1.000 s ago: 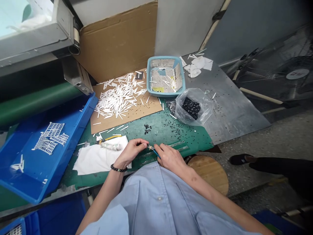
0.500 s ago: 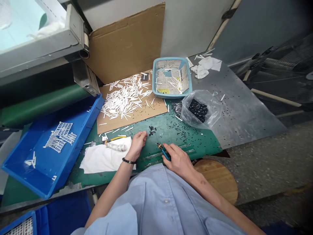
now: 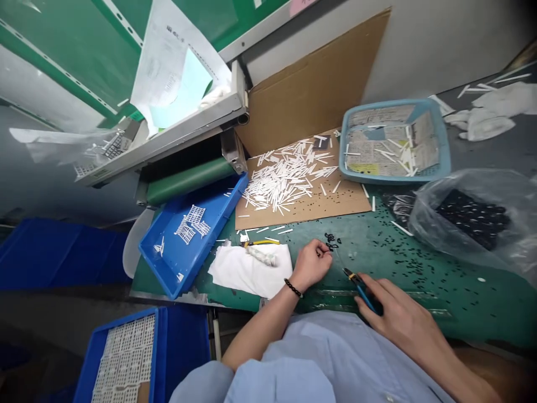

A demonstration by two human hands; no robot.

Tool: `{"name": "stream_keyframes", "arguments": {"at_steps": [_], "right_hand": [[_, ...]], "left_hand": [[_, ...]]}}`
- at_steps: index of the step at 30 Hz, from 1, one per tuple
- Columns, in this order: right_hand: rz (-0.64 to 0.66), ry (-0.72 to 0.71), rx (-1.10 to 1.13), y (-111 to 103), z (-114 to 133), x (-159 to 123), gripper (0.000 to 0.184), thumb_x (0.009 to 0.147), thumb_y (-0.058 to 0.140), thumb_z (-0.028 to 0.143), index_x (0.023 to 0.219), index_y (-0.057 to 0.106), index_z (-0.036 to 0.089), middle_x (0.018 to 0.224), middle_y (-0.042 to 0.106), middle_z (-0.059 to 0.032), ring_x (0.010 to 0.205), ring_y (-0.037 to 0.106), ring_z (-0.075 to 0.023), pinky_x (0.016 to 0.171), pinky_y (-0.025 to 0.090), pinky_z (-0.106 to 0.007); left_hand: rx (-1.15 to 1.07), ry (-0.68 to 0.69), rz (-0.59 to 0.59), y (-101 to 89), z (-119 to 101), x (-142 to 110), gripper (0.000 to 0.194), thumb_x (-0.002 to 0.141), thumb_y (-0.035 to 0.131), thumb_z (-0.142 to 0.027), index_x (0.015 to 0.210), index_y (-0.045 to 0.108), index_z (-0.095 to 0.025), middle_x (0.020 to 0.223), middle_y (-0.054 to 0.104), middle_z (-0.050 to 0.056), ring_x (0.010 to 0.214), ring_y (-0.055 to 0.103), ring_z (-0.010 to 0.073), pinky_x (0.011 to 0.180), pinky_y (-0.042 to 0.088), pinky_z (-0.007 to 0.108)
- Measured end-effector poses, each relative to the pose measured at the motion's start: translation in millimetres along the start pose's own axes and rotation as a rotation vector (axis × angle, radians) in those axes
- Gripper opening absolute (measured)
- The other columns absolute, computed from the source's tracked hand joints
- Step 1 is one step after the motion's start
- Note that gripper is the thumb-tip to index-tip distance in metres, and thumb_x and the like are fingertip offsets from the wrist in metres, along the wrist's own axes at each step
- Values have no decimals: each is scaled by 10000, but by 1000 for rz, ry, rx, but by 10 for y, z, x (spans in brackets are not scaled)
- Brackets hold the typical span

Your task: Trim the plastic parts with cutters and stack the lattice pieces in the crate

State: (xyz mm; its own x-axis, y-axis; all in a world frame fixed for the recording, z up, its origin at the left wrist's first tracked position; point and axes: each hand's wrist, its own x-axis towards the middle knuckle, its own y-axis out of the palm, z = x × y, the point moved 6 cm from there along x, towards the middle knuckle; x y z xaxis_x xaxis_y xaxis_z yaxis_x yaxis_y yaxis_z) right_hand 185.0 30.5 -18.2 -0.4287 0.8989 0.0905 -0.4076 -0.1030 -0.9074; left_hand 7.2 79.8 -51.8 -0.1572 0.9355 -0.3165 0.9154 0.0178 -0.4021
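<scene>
My left hand (image 3: 312,262) is closed in a pinch over the green tabletop, its fingertips beside a small heap of black parts (image 3: 331,240). What is between those fingertips, if anything, is too small to make out. A pair of nippers (image 3: 364,295) with blue and yellow handles rests in my right hand (image 3: 398,305); their jaws point toward my left hand, a short gap away. Left of my left hand, a white cloth (image 3: 251,273) lies on the table with a wrapped roll (image 3: 262,256) and a yellow-handled tool (image 3: 262,242) at its upper side.
White sticks (image 3: 281,182) are heaped on a cardboard sheet (image 3: 348,204). Behind stands a light-blue basket (image 3: 445,148) lined with newspaper. A clear bag (image 3: 423,218) of black parts lies right, with tiny black bits scattered nearby. A blue tray (image 3: 172,268) holds white grids (image 3: 193,224).
The camera has turned left, so the bench appears further right and more of the shelf and lower blue crate shows. Both hands remain near the black heap, nippers still held.
</scene>
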Motion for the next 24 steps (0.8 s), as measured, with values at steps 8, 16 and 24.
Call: {"name": "stream_keyframes", "arguments": {"at_steps": [8, 16, 24], "right_hand": [[41, -36, -27, -95, 148, 52, 363, 921, 433, 324, 1243, 512, 176, 957, 605, -67, 893, 584, -210, 708, 458, -302], [161, -73, -111, -176, 300, 135, 424, 903, 466, 278, 1303, 486, 138, 1023, 570, -96, 896, 507, -231, 799, 419, -349], [225, -78, -185, -168, 327, 148, 429, 895, 484, 293, 1295, 496, 139, 1006, 572, -92, 877, 494, -229, 781, 406, -345]], "left_hand": [[-993, -272, 171, -100, 99, -165, 201, 612, 671, -162, 768, 545, -146, 640, 571, -5, 522, 438, 55, 520, 292, 187], [-906, -307, 328, -126, 160, -277, 237, 689, 755, -187, 874, 628, -112, 727, 613, 22, 586, 478, 45, 565, 346, 162], [-799, -335, 444, -63, 143, -366, 273, 689, 787, -234, 905, 673, -113, 718, 582, 0, 603, 471, 42, 587, 352, 171]]}}
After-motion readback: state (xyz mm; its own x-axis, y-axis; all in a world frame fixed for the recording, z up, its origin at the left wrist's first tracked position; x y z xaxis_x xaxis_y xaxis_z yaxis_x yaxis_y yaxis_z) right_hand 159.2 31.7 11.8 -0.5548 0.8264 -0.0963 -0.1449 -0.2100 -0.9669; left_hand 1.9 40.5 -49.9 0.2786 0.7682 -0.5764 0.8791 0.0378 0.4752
